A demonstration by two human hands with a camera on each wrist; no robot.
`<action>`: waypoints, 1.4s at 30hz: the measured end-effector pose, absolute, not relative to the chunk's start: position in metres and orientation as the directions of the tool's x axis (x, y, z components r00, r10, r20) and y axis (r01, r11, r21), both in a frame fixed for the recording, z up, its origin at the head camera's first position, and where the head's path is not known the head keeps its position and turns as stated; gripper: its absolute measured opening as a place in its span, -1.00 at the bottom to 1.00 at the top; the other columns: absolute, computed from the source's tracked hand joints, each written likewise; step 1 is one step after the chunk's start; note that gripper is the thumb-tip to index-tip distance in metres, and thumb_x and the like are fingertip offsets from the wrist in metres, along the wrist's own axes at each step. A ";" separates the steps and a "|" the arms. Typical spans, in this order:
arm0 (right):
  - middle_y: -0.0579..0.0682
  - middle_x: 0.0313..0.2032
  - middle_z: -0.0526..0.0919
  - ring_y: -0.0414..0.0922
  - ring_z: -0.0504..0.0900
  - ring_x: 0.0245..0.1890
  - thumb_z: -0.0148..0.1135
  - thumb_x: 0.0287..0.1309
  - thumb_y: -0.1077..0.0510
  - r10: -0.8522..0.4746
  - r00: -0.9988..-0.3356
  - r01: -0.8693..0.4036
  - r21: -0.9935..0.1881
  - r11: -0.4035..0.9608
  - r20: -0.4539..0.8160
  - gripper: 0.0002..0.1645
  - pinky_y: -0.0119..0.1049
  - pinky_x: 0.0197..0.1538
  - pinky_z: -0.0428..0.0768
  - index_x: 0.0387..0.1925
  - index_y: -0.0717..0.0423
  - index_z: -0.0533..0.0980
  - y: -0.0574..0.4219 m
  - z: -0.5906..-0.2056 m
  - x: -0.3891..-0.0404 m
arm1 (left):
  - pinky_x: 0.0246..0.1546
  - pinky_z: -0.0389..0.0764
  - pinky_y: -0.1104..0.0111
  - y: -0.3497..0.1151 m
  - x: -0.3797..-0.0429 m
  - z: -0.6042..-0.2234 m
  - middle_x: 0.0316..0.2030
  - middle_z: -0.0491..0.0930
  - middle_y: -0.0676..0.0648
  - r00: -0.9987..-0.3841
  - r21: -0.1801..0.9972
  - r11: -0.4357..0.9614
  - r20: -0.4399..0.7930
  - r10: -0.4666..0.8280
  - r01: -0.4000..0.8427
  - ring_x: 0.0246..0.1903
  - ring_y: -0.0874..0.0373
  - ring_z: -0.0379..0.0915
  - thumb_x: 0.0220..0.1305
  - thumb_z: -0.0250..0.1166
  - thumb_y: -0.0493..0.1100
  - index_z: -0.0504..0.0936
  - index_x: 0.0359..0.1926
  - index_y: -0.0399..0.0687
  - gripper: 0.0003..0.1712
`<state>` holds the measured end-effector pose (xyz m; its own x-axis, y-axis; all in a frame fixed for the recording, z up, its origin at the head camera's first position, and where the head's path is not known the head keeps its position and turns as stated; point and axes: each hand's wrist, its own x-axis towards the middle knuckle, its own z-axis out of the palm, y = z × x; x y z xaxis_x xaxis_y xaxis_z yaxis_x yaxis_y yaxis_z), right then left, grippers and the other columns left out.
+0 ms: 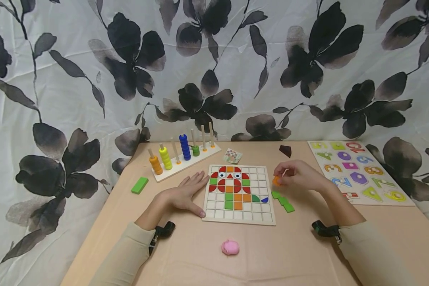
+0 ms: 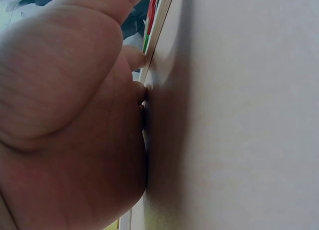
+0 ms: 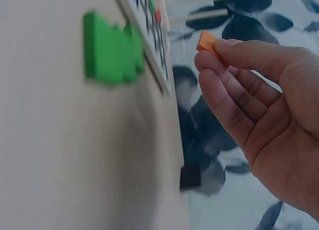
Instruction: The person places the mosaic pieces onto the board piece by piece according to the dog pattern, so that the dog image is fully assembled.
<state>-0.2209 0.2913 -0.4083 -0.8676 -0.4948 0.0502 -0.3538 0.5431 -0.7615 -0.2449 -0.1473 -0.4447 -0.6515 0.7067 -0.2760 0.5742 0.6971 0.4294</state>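
A white grid board (image 1: pixel 218 213) lies mid-table, with red, green, orange and blue tiles forming an owl-like figure in its cells. My left hand (image 1: pixel 181 195) rests with spread fingers at the board's left side, the thumb at its lower left corner. In the left wrist view the palm (image 2: pixel 65 115) is down by the tabletop. Between thumb and fingers, my right hand (image 1: pixel 301 174) pinches an orange tile (image 3: pixel 205 41), held above the table to the right of the board. Just below that hand lie several green tiles (image 1: pixel 283 201) along the board's right edge.
Behind the left hand stands a counting stand (image 1: pixel 176 169) with pegs and coloured rings. A green block (image 1: pixel 140 185) lies at left, a pink lump (image 1: pixel 230 247) in front. Farther back are a small picture card (image 1: pixel 233 155), a dark piece (image 1: pixel 285 151) and a number puzzle board (image 1: pixel 382 200).
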 end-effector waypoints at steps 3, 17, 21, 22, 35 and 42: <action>-0.01 -0.28 0.66 -0.02 0.54 -0.37 0.35 0.11 0.26 -0.519 -0.853 -0.369 -0.768 0.524 0.055 -0.82 -0.37 -0.28 0.56 -0.21 0.06 0.61 0.274 -0.402 -0.223 | 0.42 -0.42 0.01 -0.148 -0.246 -0.445 0.50 -0.49 -0.08 -0.653 0.424 0.700 -0.277 0.705 0.575 0.47 0.01 -0.61 -0.20 0.31 0.57 -0.32 0.53 0.15 0.47; -0.13 -0.33 0.71 -0.10 0.58 -0.38 0.42 0.05 0.21 -0.644 -0.764 -0.440 -0.754 0.487 0.030 -0.83 -0.29 -0.24 0.64 -0.26 -0.02 0.70 0.220 -0.401 -0.226 | 0.41 -0.43 0.00 -0.147 -0.247 -0.443 0.50 -0.50 -0.09 -0.644 0.418 0.694 -0.280 0.712 0.586 0.47 -0.01 -0.61 -0.20 0.30 0.57 -0.32 0.53 0.13 0.47; -0.10 -0.31 0.73 -0.11 0.59 -0.40 0.43 0.02 0.23 -0.677 -0.735 -0.457 -0.756 0.468 0.025 -0.82 -0.31 -0.27 0.64 -0.25 0.05 0.72 0.213 -0.404 -0.222 | 0.41 -0.42 0.00 -0.146 -0.248 -0.442 0.50 -0.48 -0.10 -0.648 0.418 0.694 -0.272 0.712 0.587 0.47 -0.01 -0.60 -0.21 0.31 0.57 -0.32 0.53 0.13 0.47; -0.09 -0.31 0.73 -0.12 0.59 -0.40 0.43 0.02 0.24 -0.687 -0.727 -0.462 -0.755 0.465 0.022 -0.82 -0.32 -0.26 0.64 -0.25 0.05 0.72 0.211 -0.405 -0.221 | 0.41 -0.43 0.00 -0.146 -0.248 -0.442 0.50 -0.48 -0.09 -0.650 0.420 0.696 -0.274 0.709 0.582 0.47 -0.01 -0.60 -0.21 0.31 0.57 -0.32 0.53 0.14 0.47; -0.18 -0.33 0.72 -0.20 0.55 -0.40 0.45 0.01 0.20 -0.751 -0.653 -0.491 -0.702 0.516 -0.096 -0.82 -0.36 -0.29 0.59 -0.28 -0.08 0.72 0.189 -0.415 -0.210 | 0.41 -0.42 0.00 -0.145 -0.248 -0.446 0.51 -0.49 -0.07 -0.650 0.421 0.697 -0.275 0.708 0.580 0.47 0.03 -0.61 -0.21 0.30 0.58 -0.32 0.53 0.15 0.47; -0.19 -0.32 0.70 -0.22 0.56 -0.38 0.43 0.03 0.21 -0.762 -0.641 -0.498 -0.706 0.504 -0.093 -0.82 -0.37 -0.27 0.61 -0.27 -0.06 0.72 0.186 -0.419 -0.210 | 0.42 -0.44 0.02 -0.146 -0.248 -0.447 0.51 -0.50 -0.05 -0.654 0.427 0.705 -0.288 0.700 0.566 0.47 0.06 -0.62 -0.22 0.31 0.58 -0.32 0.53 0.15 0.48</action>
<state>-0.2096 0.1861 -0.4189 -0.6408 -0.7621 -0.0925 -0.4978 0.5042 -0.7056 -0.2478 -0.1458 -0.4471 -0.6542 0.6995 -0.2877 0.5662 0.7051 0.4270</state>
